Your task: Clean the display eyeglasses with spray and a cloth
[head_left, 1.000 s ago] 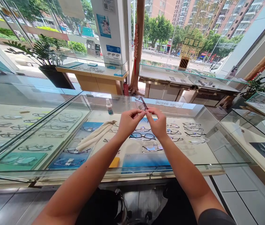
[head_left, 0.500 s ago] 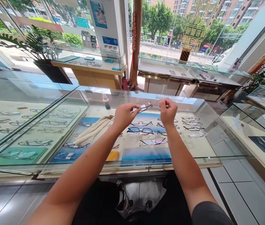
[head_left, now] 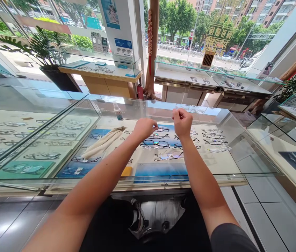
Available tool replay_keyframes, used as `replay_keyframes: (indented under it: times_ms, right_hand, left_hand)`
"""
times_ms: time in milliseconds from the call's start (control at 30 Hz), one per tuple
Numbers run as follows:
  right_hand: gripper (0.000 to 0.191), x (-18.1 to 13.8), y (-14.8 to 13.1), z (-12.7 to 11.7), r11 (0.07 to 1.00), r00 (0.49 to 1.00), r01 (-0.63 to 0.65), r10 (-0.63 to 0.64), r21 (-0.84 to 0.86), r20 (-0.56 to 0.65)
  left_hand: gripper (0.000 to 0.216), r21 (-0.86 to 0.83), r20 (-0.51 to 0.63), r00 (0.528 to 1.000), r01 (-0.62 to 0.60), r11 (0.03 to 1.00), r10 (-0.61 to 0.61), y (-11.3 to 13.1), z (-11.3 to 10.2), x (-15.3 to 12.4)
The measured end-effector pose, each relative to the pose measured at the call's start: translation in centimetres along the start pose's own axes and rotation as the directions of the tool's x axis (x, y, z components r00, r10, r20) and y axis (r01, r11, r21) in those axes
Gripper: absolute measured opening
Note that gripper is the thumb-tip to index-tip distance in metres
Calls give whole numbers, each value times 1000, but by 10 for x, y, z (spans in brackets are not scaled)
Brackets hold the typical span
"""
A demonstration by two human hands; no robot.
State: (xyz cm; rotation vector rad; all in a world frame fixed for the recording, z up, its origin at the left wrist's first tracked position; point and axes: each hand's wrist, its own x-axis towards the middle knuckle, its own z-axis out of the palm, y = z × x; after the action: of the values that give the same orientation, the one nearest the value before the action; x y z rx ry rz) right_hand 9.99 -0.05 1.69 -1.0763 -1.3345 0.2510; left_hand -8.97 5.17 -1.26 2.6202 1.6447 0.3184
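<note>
Eyeglasses [head_left: 163, 129] apparently pinched by one end in left hand [head_left: 144, 128], perhaps against smudging; right hand [head_left: 183, 122] with fingers curled together.

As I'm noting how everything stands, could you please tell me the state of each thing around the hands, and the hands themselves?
Bottle: standing upright.
Cloth: bunched into a long strip.
Glasses: laid out in rows.
Yellow item: lying flat, partly hidden.
Left hand: fingers close to one pair; grip unclear.
Right hand: curled, nothing visible in it.
</note>
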Motion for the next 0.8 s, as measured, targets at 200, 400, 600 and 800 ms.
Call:
replay_keyframes:
  times_ms: [200,400,600,800]
  right_hand:
    - [52,0,-1,1,1000,998,-19,20,-16,57]
    - [53,-2,0,2,999,997,20,-17,-32,77]
    - [65,0,-8,-6,1000,988,19,-16,-20,155]
    - [74,-27,-48,-59,996,992,28,-38,88,116]
  left_hand:
    - [25,-20,-4,1000,14,1000,-14,-2,5,2]
    - [24,-21,1,1000,25,999,-25,1,5,2]
    - [30,-104,-166,986,-31,994,14,17,-29,-26]
    - [42,-829,-69,991,-122,546,117,58,-43,-158]
